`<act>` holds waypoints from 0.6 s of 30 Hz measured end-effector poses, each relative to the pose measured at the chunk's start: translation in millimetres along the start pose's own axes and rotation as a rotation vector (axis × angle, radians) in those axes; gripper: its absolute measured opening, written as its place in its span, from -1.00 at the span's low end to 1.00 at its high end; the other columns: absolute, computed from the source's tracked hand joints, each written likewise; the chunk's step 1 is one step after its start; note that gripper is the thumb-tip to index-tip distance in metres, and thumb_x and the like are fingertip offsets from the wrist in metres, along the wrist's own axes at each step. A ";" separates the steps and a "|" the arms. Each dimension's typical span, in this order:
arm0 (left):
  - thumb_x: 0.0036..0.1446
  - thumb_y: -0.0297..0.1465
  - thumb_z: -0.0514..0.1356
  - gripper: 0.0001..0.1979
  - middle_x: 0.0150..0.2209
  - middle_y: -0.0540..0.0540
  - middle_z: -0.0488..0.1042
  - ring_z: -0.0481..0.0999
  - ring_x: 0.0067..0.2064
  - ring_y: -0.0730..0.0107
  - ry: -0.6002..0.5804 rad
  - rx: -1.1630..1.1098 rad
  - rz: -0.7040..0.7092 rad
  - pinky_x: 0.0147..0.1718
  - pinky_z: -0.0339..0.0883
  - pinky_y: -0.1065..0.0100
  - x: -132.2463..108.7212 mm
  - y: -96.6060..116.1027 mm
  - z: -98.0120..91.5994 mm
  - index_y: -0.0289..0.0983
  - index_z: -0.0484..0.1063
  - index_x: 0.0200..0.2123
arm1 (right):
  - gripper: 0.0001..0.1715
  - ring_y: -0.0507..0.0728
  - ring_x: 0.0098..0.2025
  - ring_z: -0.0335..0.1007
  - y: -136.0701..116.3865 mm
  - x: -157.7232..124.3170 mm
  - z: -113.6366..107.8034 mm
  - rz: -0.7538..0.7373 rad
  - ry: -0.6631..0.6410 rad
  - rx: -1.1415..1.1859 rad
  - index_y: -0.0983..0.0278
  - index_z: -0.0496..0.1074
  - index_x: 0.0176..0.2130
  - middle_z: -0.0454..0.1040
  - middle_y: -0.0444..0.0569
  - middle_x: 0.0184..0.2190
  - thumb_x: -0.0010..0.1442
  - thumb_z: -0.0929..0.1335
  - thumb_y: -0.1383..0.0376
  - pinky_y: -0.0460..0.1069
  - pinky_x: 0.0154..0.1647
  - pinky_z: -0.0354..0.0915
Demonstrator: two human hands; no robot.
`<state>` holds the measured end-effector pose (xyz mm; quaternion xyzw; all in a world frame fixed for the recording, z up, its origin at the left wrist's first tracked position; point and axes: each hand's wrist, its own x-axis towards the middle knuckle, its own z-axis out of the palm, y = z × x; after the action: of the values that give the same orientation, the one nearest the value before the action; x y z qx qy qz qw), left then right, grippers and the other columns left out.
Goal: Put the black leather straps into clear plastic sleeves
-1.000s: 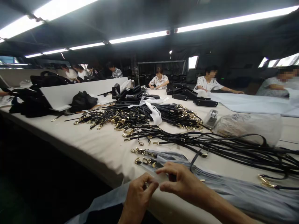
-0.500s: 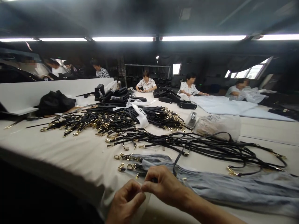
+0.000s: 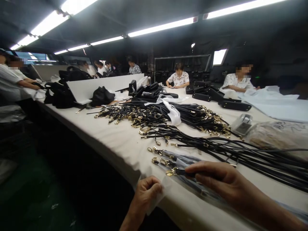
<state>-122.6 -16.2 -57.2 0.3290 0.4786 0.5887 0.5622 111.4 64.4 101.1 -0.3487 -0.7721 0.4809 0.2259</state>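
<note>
At the table's front edge, my left hand [image 3: 146, 192] is closed in a pinch on a thin translucent plastic sleeve [image 3: 157, 197] that hangs below the fingers. My right hand [image 3: 223, 181], further right, has its thumb and fingers closed around a black strap [image 3: 181, 172]. The strap's gold clasp end points left, past the fingertips. Under and beyond this hand lie straps in clear sleeves [image 3: 176, 155], their gold clasps sticking out at the left. Behind them are loose black straps [image 3: 192, 138] stretching to the right.
A big heap of black straps with gold clasps [image 3: 144, 112] covers the table's middle, with a white strip [image 3: 173, 112] across it. A clear-wrapped item [image 3: 243, 124] and a plastic bag [image 3: 279, 133] are at right. Black bags [image 3: 103, 96] stand farther back. Several people work around the tables.
My hands, together before, are now apart. The right one has moved to the sleeved straps and grips a strap; the left keeps the plastic sleeve. The view has turned left.
</note>
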 end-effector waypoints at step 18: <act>-0.09 -0.20 0.50 -0.72 -0.47 -0.01 0.43 0.36 -0.37 0.41 -0.089 -0.312 0.133 -0.31 0.25 0.41 -3.4 -17.3 -14.6 -0.30 0.61 -0.52 | -0.66 0.12 -0.13 0.57 1.9 2.3 26.1 0.010 -0.160 -0.041 0.12 0.63 -0.11 0.63 -0.06 -0.18 0.28 0.37 0.02 -0.11 -0.06 0.45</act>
<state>-129.6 -23.9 -77.6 0.2946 0.3332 0.6766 0.5868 92.6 51.4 88.1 -0.3176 -0.7957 0.4923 0.1539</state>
